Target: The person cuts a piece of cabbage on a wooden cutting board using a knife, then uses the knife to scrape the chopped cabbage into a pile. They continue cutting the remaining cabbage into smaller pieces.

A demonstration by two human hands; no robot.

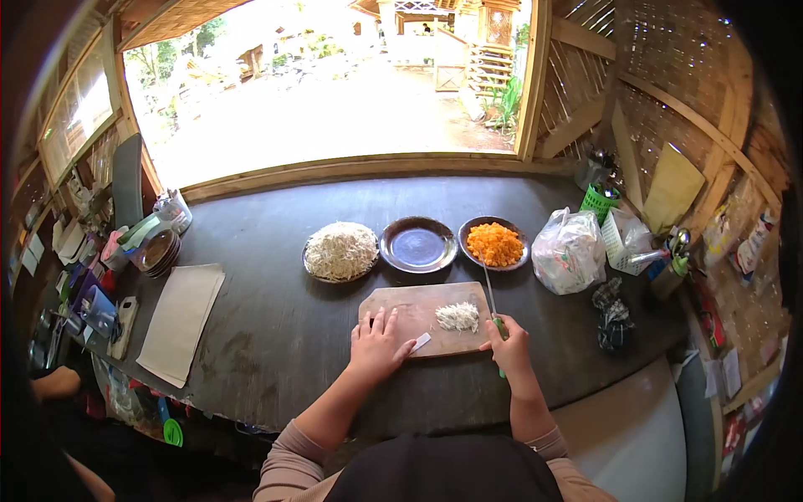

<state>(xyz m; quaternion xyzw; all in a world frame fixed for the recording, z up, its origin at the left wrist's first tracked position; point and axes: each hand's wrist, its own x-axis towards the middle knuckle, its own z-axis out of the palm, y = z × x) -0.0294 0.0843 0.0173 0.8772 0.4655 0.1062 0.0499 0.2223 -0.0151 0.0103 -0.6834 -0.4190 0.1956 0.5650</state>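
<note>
My left hand [378, 341] rests on the wooden cutting board [397, 303] with its fingers spread. A small white piece [421, 341] lies against the tip of its thumb. My right hand [508, 343] is closed round the green handle of a knife [490, 289], whose blade points away from me over the board's right edge. Between my hands a small heap of chopped white food [457, 317] sits on the board. Behind the board are a plate of pale shreds [341, 249], a dark plate [418, 244] and a plate of chopped orange food [495, 244].
A filled plastic bag [569, 251] stands right of the plates, with a crumpled black bag [613, 314] nearer me. White and green baskets [600, 201] are behind. Brown paper sheets [181, 322] and stacked plates [159, 253] lie left. Another person's arm [57, 383] shows at far left.
</note>
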